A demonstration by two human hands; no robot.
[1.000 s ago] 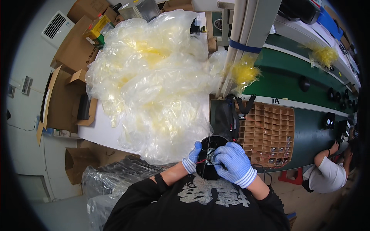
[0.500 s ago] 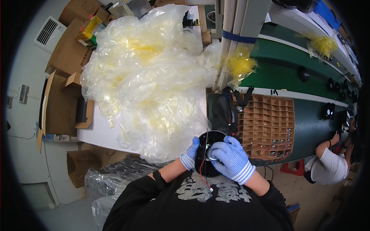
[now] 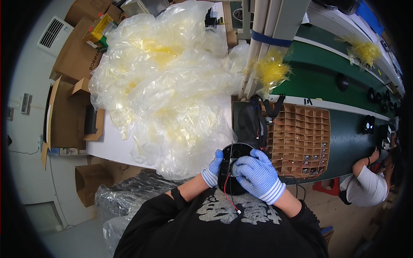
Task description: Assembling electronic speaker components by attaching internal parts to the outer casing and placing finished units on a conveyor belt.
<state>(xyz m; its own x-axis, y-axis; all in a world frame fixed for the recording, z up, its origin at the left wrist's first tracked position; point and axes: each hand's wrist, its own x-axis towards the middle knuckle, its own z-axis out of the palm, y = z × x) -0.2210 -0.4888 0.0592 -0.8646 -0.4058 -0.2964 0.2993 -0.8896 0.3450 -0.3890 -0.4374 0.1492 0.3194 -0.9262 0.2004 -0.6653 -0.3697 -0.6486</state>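
Note:
A black round housing (image 3: 227, 175) is held in front of my chest. A thin red and black wire hangs from it, ending in a small white connector (image 3: 238, 211). My left hand (image 3: 213, 169), in a blue-and-white striped glove, grips its left edge, the thumb along the side. In the same kind of glove, my right hand (image 3: 259, 176) lies over the right side, its bent fingers closed on a small silver round part (image 3: 234, 167) at the middle of the housing. The fingers hide most of that part.
A large heap of clear and yellowish plastic bags (image 3: 172, 94) covers the white table ahead. To the right stands a divided cardboard tray (image 3: 297, 137) with small wired parts, beside a black bag (image 3: 250, 122). A co-worker (image 3: 365, 185) sits far right. Cardboard boxes (image 3: 69, 114) stand left.
The view has shifted very slightly. Both hands keep their hold on the housing, and the hanging wire's connector has swung a little to the right.

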